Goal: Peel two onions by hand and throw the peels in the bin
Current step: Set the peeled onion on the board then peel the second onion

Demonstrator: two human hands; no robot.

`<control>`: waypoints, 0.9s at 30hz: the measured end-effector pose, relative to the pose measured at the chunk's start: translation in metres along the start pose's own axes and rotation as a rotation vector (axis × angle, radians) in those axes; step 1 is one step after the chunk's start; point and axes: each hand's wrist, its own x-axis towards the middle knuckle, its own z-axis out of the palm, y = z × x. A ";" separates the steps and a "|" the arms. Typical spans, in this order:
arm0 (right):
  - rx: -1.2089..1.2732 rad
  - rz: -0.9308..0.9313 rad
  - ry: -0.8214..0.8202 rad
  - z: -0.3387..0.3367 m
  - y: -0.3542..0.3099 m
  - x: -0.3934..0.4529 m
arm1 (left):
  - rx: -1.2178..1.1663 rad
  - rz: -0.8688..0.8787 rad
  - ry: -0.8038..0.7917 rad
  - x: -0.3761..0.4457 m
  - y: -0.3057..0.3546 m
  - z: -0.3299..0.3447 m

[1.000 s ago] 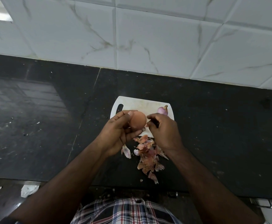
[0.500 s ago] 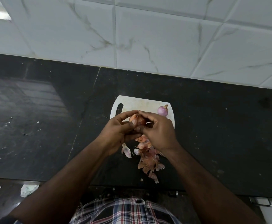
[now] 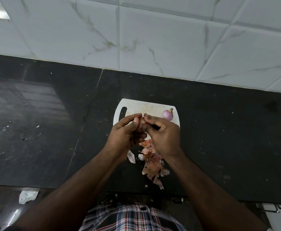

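Onion (image 3: 141,122) sits between both hands above the cutting board (image 3: 136,107), mostly hidden. Left hand (image 3: 125,135) cups it from 9 o'clock; right hand (image 3: 164,135) pinches, probably its skin, from 3 o'clock. Peels (image 3: 151,161) lie at 6 o'clock on the desk (image 3: 219,130).

White cutting board (image 3: 137,107) on black counter (image 3: 219,130).

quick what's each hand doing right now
Left hand: fingers curled round the onion, holding it.
Right hand: fingertips pinching at the same onion, mostly hiding it.
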 end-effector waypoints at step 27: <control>0.218 0.348 -0.150 -0.012 0.002 -0.010 | 0.021 -0.157 -0.226 -0.001 -0.004 -0.024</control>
